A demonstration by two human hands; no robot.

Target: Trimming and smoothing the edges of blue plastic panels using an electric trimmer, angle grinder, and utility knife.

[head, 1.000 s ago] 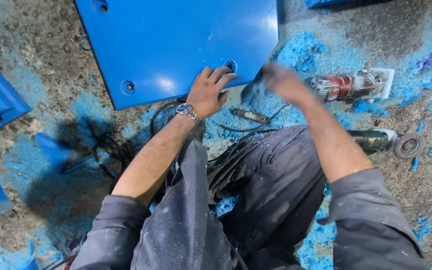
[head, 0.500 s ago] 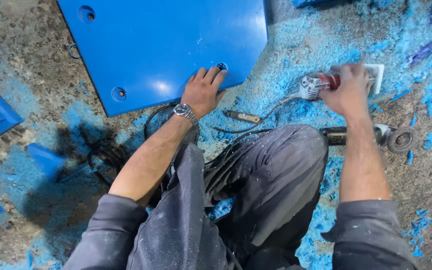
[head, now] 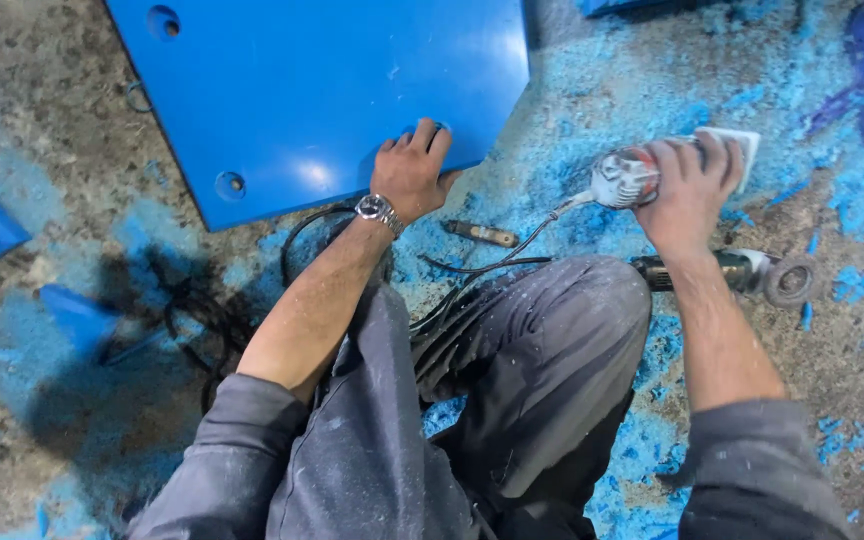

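Sander [head: 642, 175] sits inside right hand [head: 687, 195] grip, floor-level.

L hand [head: 410, 175] flat, palm down, fingers together; R hand [head: 687, 190] curled in grip, both arms extended fwd.

A glossy blue panel [head: 322, 90] with round holes lies flat; a red-and-white power tool [head: 642, 172] lies nearby.

second grinder [head: 742, 272] on floor; small metal tool [head: 480, 234]; black cables [head: 192, 310]; blue shavings [head: 592, 110]
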